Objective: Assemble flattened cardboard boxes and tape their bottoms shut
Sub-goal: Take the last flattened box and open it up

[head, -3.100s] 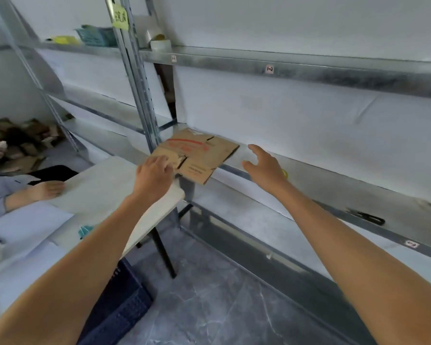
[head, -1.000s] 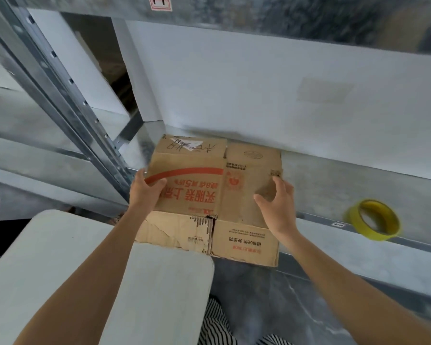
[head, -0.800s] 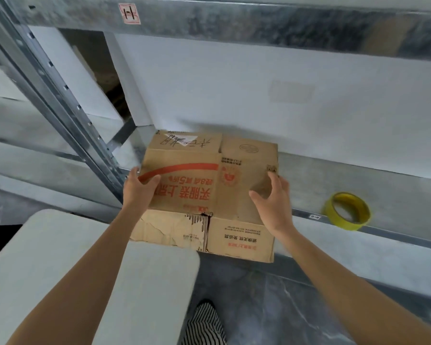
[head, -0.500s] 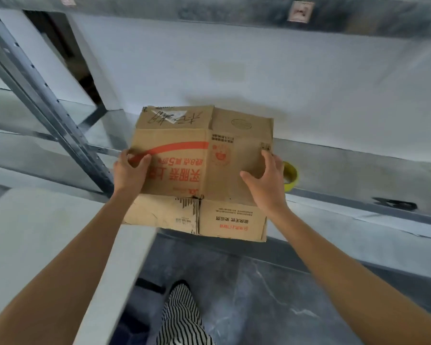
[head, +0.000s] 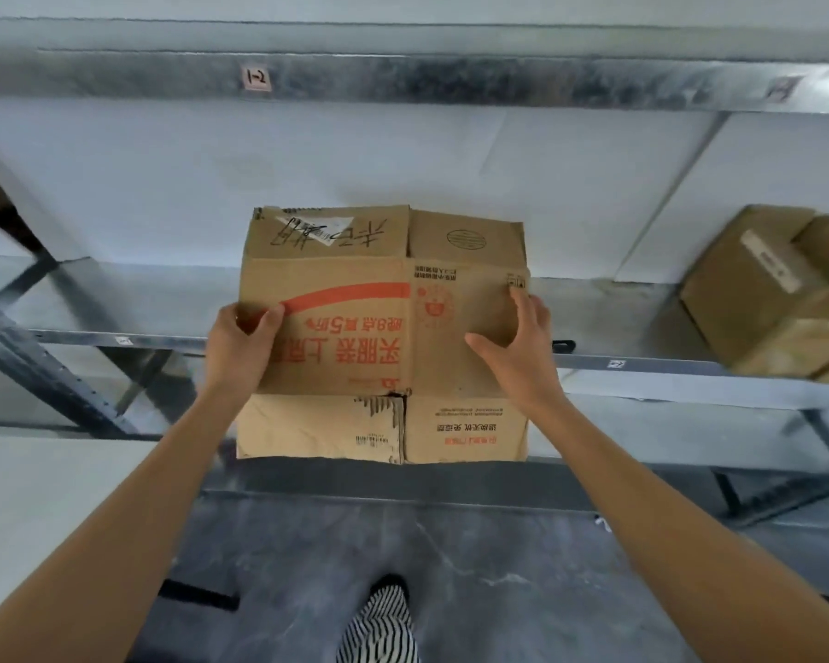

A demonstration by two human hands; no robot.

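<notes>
A flattened brown cardboard box with red print and a red arc is held flat in front of me, above the front edge of the metal shelf. My left hand pinches its left edge, thumb on top. My right hand grips its right side, fingers spread over the top face and reaching the right edge. The box's near flaps hang toward me, one torn at the middle seam. The yellow tape roll is hidden behind the box.
An assembled brown box stands on the shelf at the right. An upper shelf beam carries a "1-2" label. A white table sits at the left. A slanted rack brace crosses the left. A striped shoe shows on the grey floor.
Both hands have carried the flattened box to the right along the shelf, away from the white table. The yellow tape roll has gone out of sight and the brown box has come into view.
</notes>
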